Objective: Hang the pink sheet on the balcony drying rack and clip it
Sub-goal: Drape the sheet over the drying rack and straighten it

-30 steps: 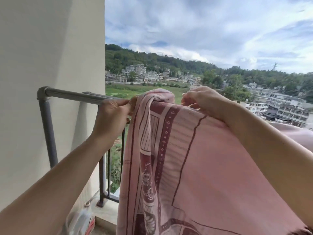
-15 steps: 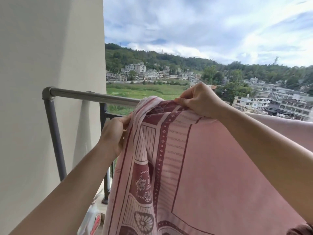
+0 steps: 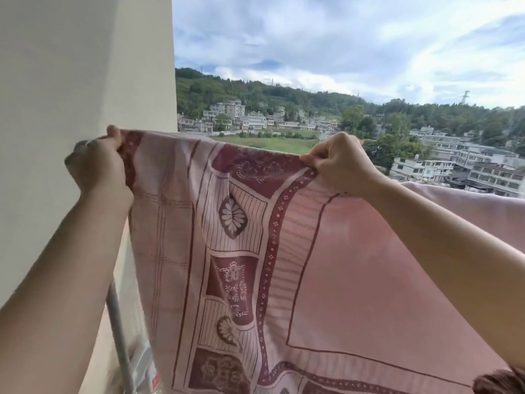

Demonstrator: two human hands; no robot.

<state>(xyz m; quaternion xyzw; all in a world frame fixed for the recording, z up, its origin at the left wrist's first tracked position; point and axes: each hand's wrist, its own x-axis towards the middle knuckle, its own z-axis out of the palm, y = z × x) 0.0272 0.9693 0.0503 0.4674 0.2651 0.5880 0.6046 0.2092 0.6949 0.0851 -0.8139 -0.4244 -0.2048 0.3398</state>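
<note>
left grip and right grip hold pink sheet; rack mostly hidden.

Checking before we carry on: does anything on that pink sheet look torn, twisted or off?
Nothing stands out. The pink patterned sheet shows no tear or stain; left hand and right hand grip its top edge, which slopes slightly down rightward. The grey metal rack post shows; its top bar is hidden.

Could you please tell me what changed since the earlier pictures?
The left hand moved left toward the cream wall, spreading the pink patterned sheet flat; its top edge hides the top of the grey metal rack. Both it and the right hand still grip that edge.
</note>
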